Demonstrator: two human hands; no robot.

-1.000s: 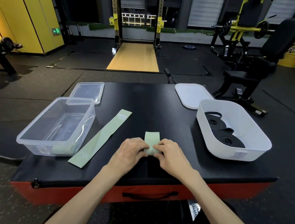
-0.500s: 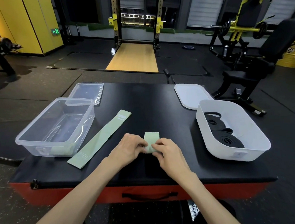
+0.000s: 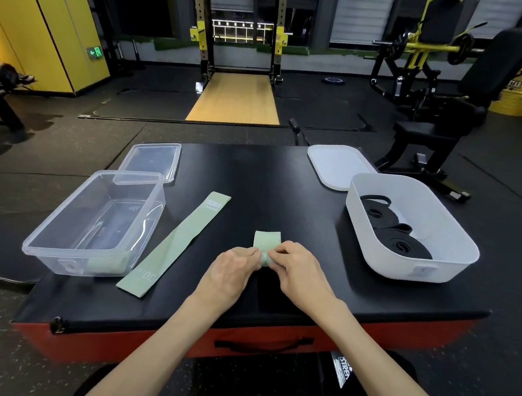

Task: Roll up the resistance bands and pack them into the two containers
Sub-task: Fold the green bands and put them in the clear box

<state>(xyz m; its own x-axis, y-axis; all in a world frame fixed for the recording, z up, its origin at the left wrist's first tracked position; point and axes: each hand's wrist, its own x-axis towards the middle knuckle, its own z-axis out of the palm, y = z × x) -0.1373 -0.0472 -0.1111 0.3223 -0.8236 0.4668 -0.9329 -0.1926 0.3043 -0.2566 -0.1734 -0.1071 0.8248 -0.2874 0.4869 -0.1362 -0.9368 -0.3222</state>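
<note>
At 6 o'clock on the bench [image 3: 270, 183], the left hand [image 3: 232, 270] and right hand [image 3: 297, 272] both pinch a partly rolled green resistance band [image 3: 267, 240], its tail pointing to 12. Rolling well likely needs even pressure, aligned edges and a tight coil. Another flat green band [image 3: 176, 244] lies at 9 o'clock beside the clear container [image 3: 62, 206]; the white container [image 3: 404, 268] at 3 holds black rolls [image 3: 402, 245].

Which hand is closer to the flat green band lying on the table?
The left hand. It is just to the right of the flat green band. The right hand is farther right, on the other side of the partly rolled green band that both hands pinch.
</note>
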